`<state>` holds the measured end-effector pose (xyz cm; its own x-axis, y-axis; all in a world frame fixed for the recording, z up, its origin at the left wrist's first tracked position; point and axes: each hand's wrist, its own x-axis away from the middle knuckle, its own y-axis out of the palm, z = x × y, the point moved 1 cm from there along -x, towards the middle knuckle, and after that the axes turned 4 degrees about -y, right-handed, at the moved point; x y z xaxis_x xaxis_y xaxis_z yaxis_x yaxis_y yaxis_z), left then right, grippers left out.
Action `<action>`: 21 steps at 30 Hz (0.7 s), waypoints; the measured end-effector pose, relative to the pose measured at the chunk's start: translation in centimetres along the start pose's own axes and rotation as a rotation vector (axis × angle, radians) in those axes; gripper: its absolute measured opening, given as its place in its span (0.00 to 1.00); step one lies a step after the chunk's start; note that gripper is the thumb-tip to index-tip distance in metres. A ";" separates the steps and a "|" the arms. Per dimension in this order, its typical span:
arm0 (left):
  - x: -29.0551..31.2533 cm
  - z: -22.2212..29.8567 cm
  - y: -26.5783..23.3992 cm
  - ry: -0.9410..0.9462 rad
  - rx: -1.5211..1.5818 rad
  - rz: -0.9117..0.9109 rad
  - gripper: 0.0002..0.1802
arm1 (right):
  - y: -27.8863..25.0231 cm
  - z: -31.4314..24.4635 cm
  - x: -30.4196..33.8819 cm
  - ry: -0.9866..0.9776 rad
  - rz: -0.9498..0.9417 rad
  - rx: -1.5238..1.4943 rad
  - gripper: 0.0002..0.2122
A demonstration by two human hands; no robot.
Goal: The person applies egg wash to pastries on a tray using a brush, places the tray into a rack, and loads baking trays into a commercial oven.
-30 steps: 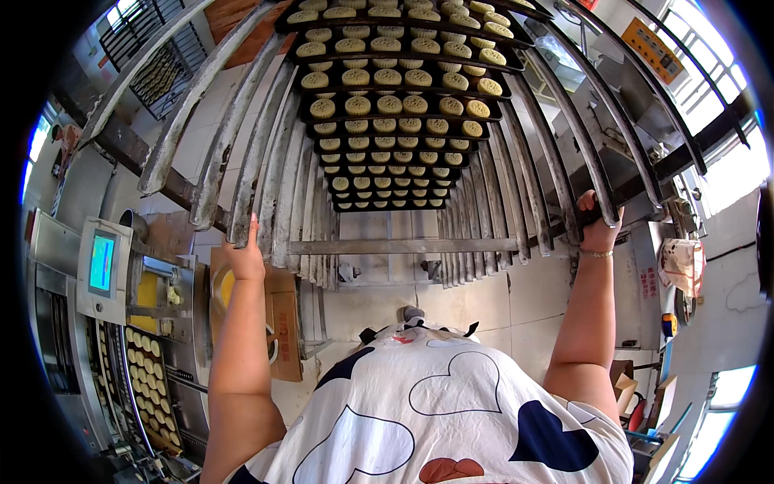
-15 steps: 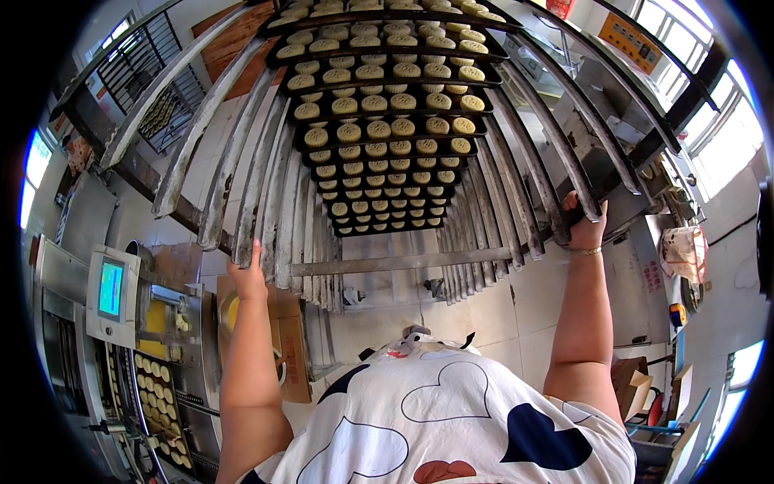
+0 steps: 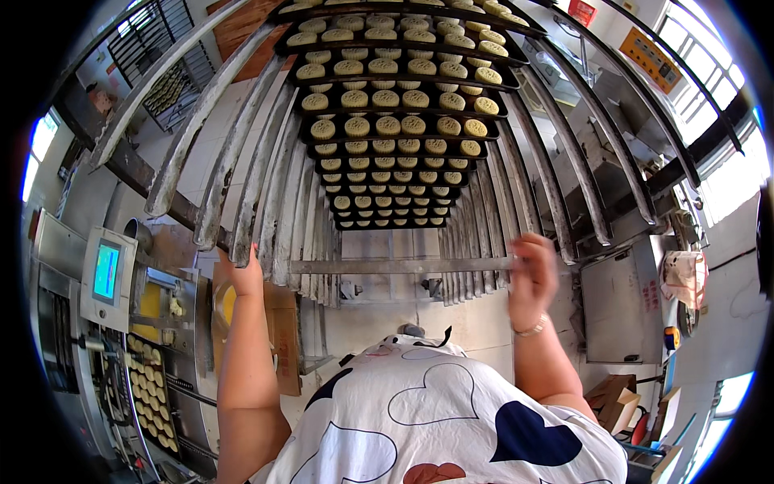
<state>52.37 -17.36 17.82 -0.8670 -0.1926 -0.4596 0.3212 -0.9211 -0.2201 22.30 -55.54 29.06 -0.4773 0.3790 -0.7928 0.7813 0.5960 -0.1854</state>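
I'm seeing the rack [image 3: 387,266] of pastry trays [image 3: 387,121] standing right in front, trays filling its slots. Left hand [image 3: 244,274] is gripping a left rail, grip closed on it. Right hand [image 3: 528,274] is hovering blurred at the crossbar [image 3: 403,265]; can't tell its grip. Looks like rack positioning; next needs right hand seated, an even push.

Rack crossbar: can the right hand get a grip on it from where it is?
Probably yes. The right hand, blurred, is already at the crossbar near its right end, with nothing between them; whether the fingers touch it is unclear.
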 end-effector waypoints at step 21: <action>1.1 -1.1 0.4 -0.043 0.015 0.098 0.20 | 22.7 28.6 -14.5 0.137 -0.546 0.525 0.24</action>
<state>51.94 -17.51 16.24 -0.8471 -0.2964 -0.4412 0.4002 -0.9019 -0.1627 58.44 -67.78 19.75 -0.8688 0.2323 -0.4374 0.4930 0.3224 -0.8081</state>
